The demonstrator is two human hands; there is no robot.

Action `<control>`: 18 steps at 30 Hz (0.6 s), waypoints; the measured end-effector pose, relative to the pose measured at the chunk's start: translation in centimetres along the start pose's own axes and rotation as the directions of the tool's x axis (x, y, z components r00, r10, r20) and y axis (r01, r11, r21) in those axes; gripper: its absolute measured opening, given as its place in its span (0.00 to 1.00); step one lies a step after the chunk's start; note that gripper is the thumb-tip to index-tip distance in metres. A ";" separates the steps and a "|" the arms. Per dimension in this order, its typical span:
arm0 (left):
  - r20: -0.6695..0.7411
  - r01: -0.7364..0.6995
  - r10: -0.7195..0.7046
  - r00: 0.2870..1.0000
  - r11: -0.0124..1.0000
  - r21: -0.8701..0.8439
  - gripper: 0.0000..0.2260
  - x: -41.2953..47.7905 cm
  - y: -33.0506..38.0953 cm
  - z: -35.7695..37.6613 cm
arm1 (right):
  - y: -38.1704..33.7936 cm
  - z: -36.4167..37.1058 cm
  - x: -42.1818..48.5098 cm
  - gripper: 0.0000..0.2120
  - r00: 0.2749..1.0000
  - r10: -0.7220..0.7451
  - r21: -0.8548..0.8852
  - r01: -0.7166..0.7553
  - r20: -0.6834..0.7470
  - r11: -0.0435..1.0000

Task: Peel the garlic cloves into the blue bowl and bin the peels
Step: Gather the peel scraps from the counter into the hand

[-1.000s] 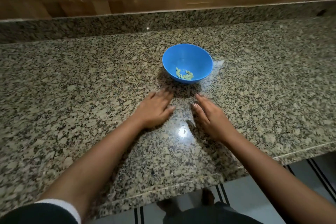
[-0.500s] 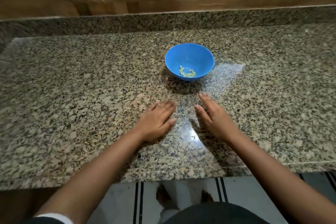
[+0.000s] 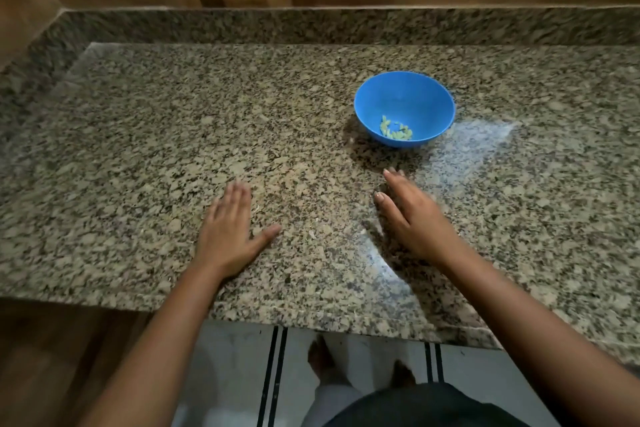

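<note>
Two open hands on the speckled worktop (image 3: 156, 149), fingers straight, holding nothing: left hand (image 3: 230, 236) at 8 o'clock and right hand (image 3: 412, 218) at 6 o'clock from the blue bowl (image 3: 429, 94); peeled garlic cloves (image 3: 396, 131) inside

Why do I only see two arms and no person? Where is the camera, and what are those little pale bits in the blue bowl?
There is no machine here, just a person. The camera sits on their head and looks forward and down, so you see what they see, like when you look down at your own hands. The left hand and the right hand lie open, fingers straight, on the speckled stone counter. Neither one holds anything. A little beyond the right hand stands the blue bowl. The pale bits at its bottom are the peeled garlic cloves. Below the counter's near edge you can see the floor and the person's feet.
</note>
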State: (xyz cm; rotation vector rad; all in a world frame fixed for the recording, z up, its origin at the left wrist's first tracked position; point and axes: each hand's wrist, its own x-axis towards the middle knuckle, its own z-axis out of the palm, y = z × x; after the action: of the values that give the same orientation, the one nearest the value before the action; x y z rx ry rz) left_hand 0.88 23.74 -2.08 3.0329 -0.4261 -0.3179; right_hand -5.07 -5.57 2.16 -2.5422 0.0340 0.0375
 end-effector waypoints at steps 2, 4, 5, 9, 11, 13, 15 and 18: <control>0.011 -0.076 0.076 0.997 0.997 -0.006 0.43 -0.1 2.1 0.3 | -0.7 0.6 0.4 0.27 1.000 -0.020 0.012 0.019 0.008 1.000; 0.032 -0.156 0.156 0.987 0.988 -0.010 0.41 -0.3 4.4 0.5 | -1.4 1.1 0.7 0.26 0.999 -0.044 0.012 0.044 0.023 0.999; 0.042 -0.180 0.182 0.982 0.983 -0.044 0.40 -0.4 5.1 0.5 | -1.8 1.3 0.9 0.26 0.997 -0.060 0.008 0.060 0.037 0.998; -0.123 -0.055 0.022 0.992 0.962 -0.269 0.35 -1.7 2.4 -0.4 | -3.2 2.5 1.9 0.27 0.989 -0.126 -0.025 0.128 0.078 0.991; -0.174 0.101 -0.148 0.974 0.962 -0.255 0.35 -3.1 -1.5 -0.7 | -3.8 3.2 2.5 0.28 0.984 -0.148 -0.053 0.154 0.096 0.987; -0.115 0.267 -0.302 0.946 0.931 -0.248 0.36 -4.0 -4.9 -0.8 | -4.2 4.0 3.2 0.28 0.980 -0.161 -0.075 0.171 0.120 0.982; -0.050 0.376 -0.397 0.916 0.896 -0.237 0.37 -4.0 -6.4 -0.6 | -4.4 4.8 3.8 0.30 0.977 -0.159 -0.110 0.175 0.144 0.978; -0.014 0.310 -0.313 0.950 0.946 -0.095 0.38 -3.2 -5.5 -0.2 | -4.5 5.8 4.5 0.31 0.972 -0.153 -0.143 0.180 0.178 0.973</control>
State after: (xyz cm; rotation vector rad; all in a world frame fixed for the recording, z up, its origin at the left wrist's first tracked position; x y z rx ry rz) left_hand -0.64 29.97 -1.76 3.0028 0.0730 -0.2985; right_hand -0.52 1.34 -0.26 -2.6820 -0.2581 0.1924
